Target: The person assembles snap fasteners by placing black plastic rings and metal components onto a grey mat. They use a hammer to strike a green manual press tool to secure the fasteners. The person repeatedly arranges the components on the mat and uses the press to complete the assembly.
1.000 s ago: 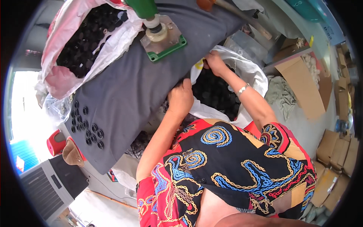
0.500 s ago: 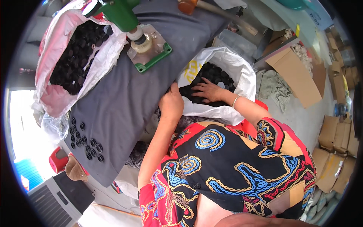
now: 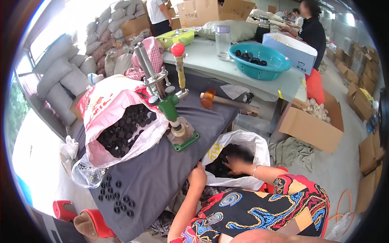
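Note:
My right hand (image 3: pixel 236 165) reaches down into a white plastic bag (image 3: pixel 251 142) full of small black round parts (image 3: pixel 221 164), fingers spread over them; whether it grips any I cannot tell. My left hand (image 3: pixel 197 174) rests at the edge of the grey cloth-covered table (image 3: pixel 162 174), by the bag's rim, fingers curled on the edge. A green hand press (image 3: pixel 174 113) with a red knob stands on the table beyond the hands.
A pink-white bag of black caps (image 3: pixel 121 129) lies left of the press, loose black rings (image 3: pixel 117 194) near the table corner. A mallet (image 3: pixel 221 101), teal basin (image 3: pixel 259 60), cardboard boxes (image 3: pixel 312 125) and other people at the far table.
The view has tilted up from looking straight down, showing the room. My right hand has stayed inside the white bag; my left hand remains at the table edge.

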